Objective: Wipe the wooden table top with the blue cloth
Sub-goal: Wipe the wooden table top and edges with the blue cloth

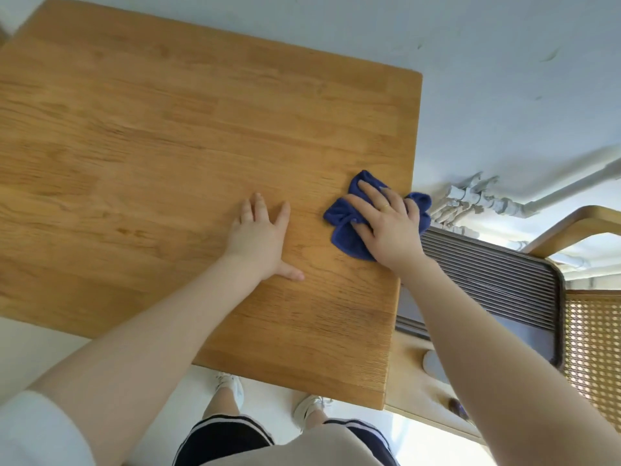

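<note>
Fingers (364,191) spread on blue cloth (342,227) (right hand (386,223)), table top (168,129)

1. One wooden table top (168,146), with two of its corners in sight, the far right and the near right.
2. One blue cloth (346,227), bunched beside the table top's right edge.
3. Two bare hands on the table top: the left hand (260,235) flat on the wood, the right hand (386,223) on the cloth.
4. One ring (385,207), on the right hand.
5. Two white shoes (311,406) on the floor below the near edge.
6. One chair with a woven cane back (593,348), off the right edge.
7. One ribbed grey panel (487,280) between table and chair.
8. A cluster of white pipes (470,196) by the wall; their number cannot be told.
</note>
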Demonstrator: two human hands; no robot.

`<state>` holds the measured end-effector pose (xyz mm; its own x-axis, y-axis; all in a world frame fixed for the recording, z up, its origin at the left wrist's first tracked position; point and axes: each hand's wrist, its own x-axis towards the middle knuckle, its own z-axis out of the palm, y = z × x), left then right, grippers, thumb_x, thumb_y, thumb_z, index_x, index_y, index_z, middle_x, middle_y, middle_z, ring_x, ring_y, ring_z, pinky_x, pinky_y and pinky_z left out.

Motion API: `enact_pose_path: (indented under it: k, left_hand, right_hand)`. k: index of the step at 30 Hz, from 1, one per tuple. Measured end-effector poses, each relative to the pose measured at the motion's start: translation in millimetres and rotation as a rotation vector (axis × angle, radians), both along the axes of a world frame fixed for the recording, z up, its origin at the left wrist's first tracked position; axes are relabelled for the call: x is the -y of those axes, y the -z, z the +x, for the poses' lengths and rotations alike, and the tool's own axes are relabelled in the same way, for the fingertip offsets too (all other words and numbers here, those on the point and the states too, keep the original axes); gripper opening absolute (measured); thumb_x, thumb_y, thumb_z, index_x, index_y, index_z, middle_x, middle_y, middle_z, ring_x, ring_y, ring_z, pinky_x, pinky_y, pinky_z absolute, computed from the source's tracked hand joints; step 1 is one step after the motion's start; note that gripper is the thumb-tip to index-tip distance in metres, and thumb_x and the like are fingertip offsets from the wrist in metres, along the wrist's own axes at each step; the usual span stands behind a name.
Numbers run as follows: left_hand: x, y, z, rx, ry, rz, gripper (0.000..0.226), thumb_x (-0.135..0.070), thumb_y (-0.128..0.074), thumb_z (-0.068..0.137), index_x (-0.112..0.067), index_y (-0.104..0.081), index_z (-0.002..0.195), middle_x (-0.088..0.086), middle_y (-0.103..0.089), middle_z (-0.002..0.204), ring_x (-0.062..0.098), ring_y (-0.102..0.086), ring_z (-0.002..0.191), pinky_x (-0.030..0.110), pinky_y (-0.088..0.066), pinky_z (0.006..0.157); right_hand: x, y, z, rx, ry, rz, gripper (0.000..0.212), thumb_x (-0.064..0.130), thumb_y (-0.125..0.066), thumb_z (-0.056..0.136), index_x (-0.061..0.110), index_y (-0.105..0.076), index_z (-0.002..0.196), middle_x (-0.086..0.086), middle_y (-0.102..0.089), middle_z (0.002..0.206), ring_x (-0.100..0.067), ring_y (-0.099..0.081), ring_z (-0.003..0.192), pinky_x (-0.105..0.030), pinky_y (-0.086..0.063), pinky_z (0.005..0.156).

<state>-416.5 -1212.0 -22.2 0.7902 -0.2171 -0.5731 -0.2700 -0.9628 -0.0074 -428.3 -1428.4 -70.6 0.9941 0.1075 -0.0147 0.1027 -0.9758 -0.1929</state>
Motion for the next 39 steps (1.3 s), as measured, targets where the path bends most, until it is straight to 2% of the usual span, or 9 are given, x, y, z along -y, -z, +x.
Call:
enact_pose_path:
  k: [3, 5, 11, 16, 21, 25, 31, 34, 39]
  left_hand:
    - [-2, 2, -4, 0.006, -0.027, -0.009, 0.128, -0.072, -0.065, 0.06, -0.025, 0.014, 0.148, 0.021, 0.018, 0.154, 0.038, 0.008, 0.143, 0.045, -0.011, 0.116]
    - [-3, 2, -6, 0.015, -0.033, -0.02, 0.127, -0.072, -0.065, 0.059, -0.026, 0.014, 0.148, 0.02, 0.018, 0.154, 0.037, 0.008, 0.144, 0.045, -0.009, 0.116]
    - [-1, 0, -6, 0.02, -0.053, -0.032, 0.127, -0.072, -0.066, 0.059, -0.028, 0.013, 0.148, 0.019, 0.018, 0.155, 0.035, 0.008, 0.144, 0.046, -0.007, 0.116]
    - [-3, 2, -3, 0.041, -0.056, -0.035, 0.126, -0.072, -0.066, 0.058, -0.03, 0.013, 0.148, 0.017, 0.018, 0.155, 0.034, 0.009, 0.144, 0.046, -0.006, 0.116]
    - [-5, 9, -6, 0.058, -0.06, -0.041, 0.125, -0.074, -0.065, 0.057, -0.033, 0.012, 0.147, 0.013, 0.019, 0.155, 0.031, 0.009, 0.144, 0.046, -0.005, 0.116]
    - [-6, 3, -8, 0.045, -0.073, -0.05, 0.124, -0.072, -0.066, 0.059, -0.033, 0.011, 0.148, 0.013, 0.02, 0.155, 0.031, 0.01, 0.144, 0.046, -0.005, 0.117]
    - [-1, -2, -8, 0.047, -0.068, -0.031, 0.125, -0.072, -0.065, 0.061, -0.026, 0.013, 0.148, 0.019, 0.017, 0.155, 0.034, 0.007, 0.144, 0.043, -0.004, 0.117]
    - [-6, 2, -19, 0.127, -0.063, -0.089, 0.116, -0.069, -0.061, 0.069, -0.023, 0.009, 0.149, 0.018, 0.016, 0.155, 0.032, 0.006, 0.145, 0.043, -0.004, 0.117]
    - [-42, -2, -52, 0.085, -0.003, -0.221, 0.092, -0.061, -0.053, 0.082, -0.025, -0.003, 0.15, 0.007, 0.014, 0.157, 0.026, 0.004, 0.145, 0.044, -0.011, 0.117]
  right_hand:
    - [11, 1, 31, -0.064, 0.099, 0.009, 0.041, 0.043, -0.034, 0.097, 0.04, -0.039, 0.137, 0.004, -0.03, 0.152, -0.029, -0.024, 0.138, -0.05, -0.015, 0.107]
    - [11, 2, 28, -0.051, 0.119, 0.012, 0.041, 0.041, -0.036, 0.097, 0.04, -0.036, 0.138, 0.004, -0.028, 0.153, -0.029, -0.022, 0.139, -0.05, -0.013, 0.107]
    - [2, 8, -74, 0.055, -0.031, 0.029, 0.041, 0.042, -0.037, 0.09, 0.036, -0.05, 0.128, -0.002, -0.05, 0.139, -0.034, -0.045, 0.123, -0.049, -0.028, 0.095]
    - [18, 6, -56, 0.039, -0.137, 0.002, 0.042, 0.044, -0.035, 0.089, 0.036, -0.053, 0.126, 0.0, -0.051, 0.138, -0.035, -0.048, 0.122, -0.052, -0.034, 0.093]
    - [9, 6, -24, -0.021, 0.035, 0.017, 0.047, 0.047, -0.028, 0.091, 0.037, -0.045, 0.134, 0.001, -0.038, 0.148, -0.033, -0.032, 0.134, -0.054, -0.022, 0.102]
    - [-2, 8, -89, 0.095, -0.117, -0.008, 0.041, 0.04, -0.04, 0.088, 0.035, -0.053, 0.126, -0.002, -0.052, 0.138, -0.032, -0.048, 0.123, -0.049, -0.028, 0.095]
    - [-13, 5, -129, 0.039, -0.299, -0.055, 0.039, 0.045, -0.039, 0.089, 0.036, -0.05, 0.126, 0.0, -0.05, 0.139, -0.031, -0.05, 0.123, -0.047, -0.028, 0.095]
    - [-19, 4, -99, 0.017, -0.132, -0.059, 0.044, 0.048, -0.035, 0.089, 0.036, -0.051, 0.128, -0.001, -0.05, 0.14, -0.033, -0.046, 0.127, -0.053, -0.033, 0.097]
    - [-59, 0, -101, -0.074, 0.204, -0.021, 0.047, 0.049, -0.028, 0.095, 0.04, -0.03, 0.141, 0.003, -0.023, 0.155, -0.029, -0.018, 0.142, -0.053, -0.013, 0.107]
